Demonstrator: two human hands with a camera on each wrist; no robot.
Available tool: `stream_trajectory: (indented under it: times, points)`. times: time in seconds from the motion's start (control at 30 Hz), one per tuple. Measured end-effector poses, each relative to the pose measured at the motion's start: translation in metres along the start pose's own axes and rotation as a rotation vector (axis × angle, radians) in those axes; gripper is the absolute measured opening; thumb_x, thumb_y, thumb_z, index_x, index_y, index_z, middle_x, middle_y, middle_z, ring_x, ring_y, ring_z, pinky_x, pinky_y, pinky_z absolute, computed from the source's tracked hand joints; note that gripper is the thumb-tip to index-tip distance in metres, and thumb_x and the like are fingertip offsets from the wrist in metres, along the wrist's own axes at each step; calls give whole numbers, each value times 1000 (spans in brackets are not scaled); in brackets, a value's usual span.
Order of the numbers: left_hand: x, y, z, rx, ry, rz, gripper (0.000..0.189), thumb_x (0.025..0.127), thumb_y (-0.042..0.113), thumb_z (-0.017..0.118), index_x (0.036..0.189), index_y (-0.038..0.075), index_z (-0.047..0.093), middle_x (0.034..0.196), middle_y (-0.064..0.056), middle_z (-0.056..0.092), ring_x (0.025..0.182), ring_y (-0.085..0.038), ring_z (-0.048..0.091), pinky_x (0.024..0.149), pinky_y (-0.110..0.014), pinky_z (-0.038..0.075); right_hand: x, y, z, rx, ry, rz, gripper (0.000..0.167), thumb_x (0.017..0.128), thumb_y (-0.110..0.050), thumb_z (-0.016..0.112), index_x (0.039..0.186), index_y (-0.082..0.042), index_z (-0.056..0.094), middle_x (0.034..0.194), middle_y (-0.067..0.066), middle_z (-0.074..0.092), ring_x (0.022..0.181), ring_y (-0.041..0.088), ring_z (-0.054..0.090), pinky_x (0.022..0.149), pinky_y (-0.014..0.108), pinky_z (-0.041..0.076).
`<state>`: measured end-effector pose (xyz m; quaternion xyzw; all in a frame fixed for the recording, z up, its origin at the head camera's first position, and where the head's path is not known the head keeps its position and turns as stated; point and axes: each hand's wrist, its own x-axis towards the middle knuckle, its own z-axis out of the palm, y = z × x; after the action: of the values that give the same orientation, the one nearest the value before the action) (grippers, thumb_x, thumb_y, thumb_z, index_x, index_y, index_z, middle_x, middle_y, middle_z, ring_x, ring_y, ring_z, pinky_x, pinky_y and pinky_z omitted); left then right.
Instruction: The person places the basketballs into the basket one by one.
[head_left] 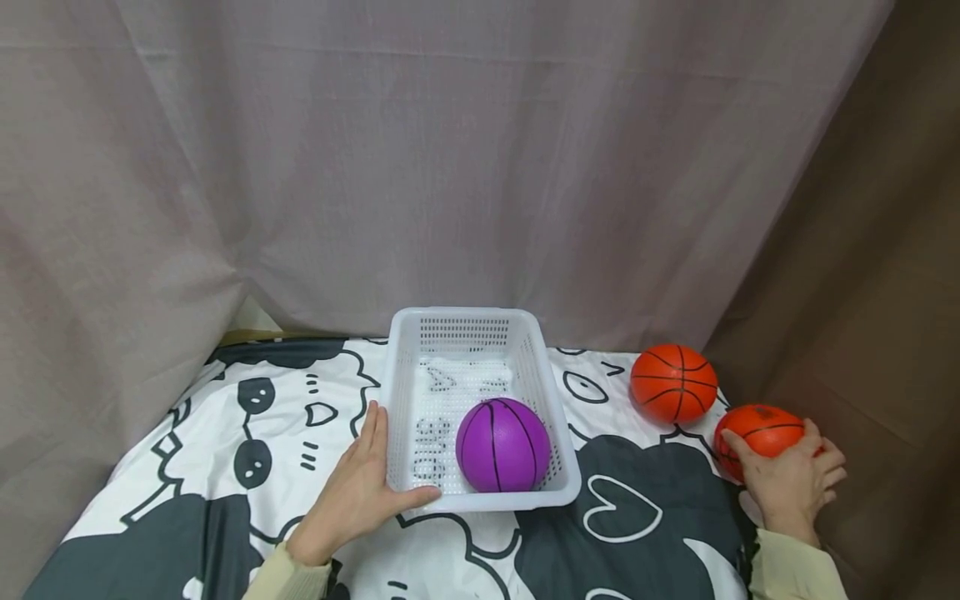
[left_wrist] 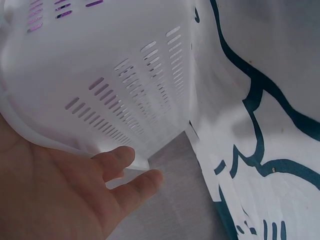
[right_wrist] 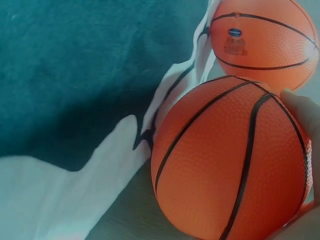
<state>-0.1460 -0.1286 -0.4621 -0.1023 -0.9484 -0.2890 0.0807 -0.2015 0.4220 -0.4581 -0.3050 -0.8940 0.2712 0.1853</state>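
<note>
Fingers of the right hand (head_left: 793,482) curl round the nearer orange rubber basketball (head_left: 761,437) at the desk's right edge. Left hand (head_left: 358,490), fingers straight, braces the white slotted plastic basket (head_left: 557,417). Inside already: one purple basketball (head_left: 503,445). Still outside: second orange ball (head_left: 672,383).

Basket (head_left: 551,400) under my left hand (head_left: 360,492): white perforated plastic, smooth, slightly glossy. Purple ball (head_left: 503,445) inside: matt, rubbery. Orange ball (right_wrist: 230,160) in my right hand (head_left: 791,479): pebbled rubber, matt; second orange ball (right_wrist: 262,40) at 12 o'clock alike. Printed cloth (head_left: 225,467) underneath: soft, matt.
</note>
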Motion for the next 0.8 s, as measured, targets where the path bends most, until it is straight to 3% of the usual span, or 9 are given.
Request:
stream_trajectory:
  times: [0.33, 0.8]
  points:
    - [0, 0, -1, 6, 4, 5, 135, 66, 83, 62, 151, -10, 11, 158, -26, 2, 131, -49, 38, 104, -53, 37, -11, -16, -10, 72, 72, -36, 109, 80, -52, 72, 155, -5, 8, 146, 32, 11, 132, 47, 11, 95, 71, 19]
    - [0, 0, -1, 4, -15, -9, 135, 67, 83, 61, 151, -9, 10, 159, -25, 1, 134, -47, 34, 106, -54, 35, -36, -66, -22, 194, 152, -206, 103, 76, -46, 79, 155, -17, 18, 148, 20, 19, 131, 37, 18, 94, 63, 22]
